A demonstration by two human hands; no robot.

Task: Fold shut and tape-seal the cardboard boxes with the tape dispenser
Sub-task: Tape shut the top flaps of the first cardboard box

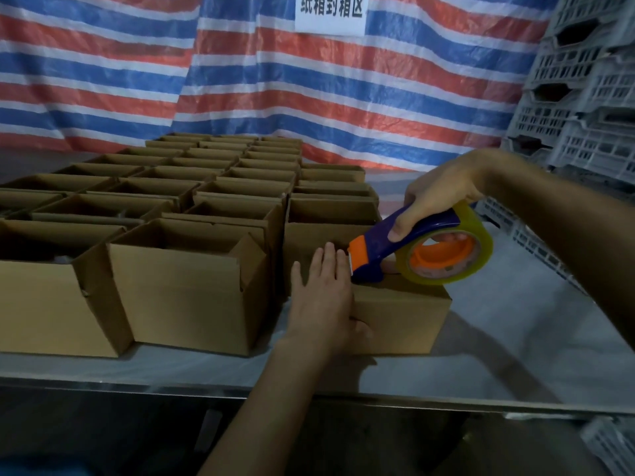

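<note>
A closed cardboard box (402, 317) stands at the front right of the table. My left hand (323, 297) lies on its top left with straight fingers, the thumb down on its front face. My right hand (436, 197) grips a blue and orange tape dispenser (422, 249) carrying a roll of clear tape (477, 255). The dispenser's orange cutter end touches the box top right beside my left fingers. Several open cardboard boxes (185, 286) stand in rows to the left and behind, flaps up.
The grey table (508, 345) has bare surface right of the closed box; its front edge crosses the lower view. Stacked grey plastic crates (584, 97) rise at the right. A red, white and blue striped tarp (240, 70) hangs behind, with a white paper sign (330, 12).
</note>
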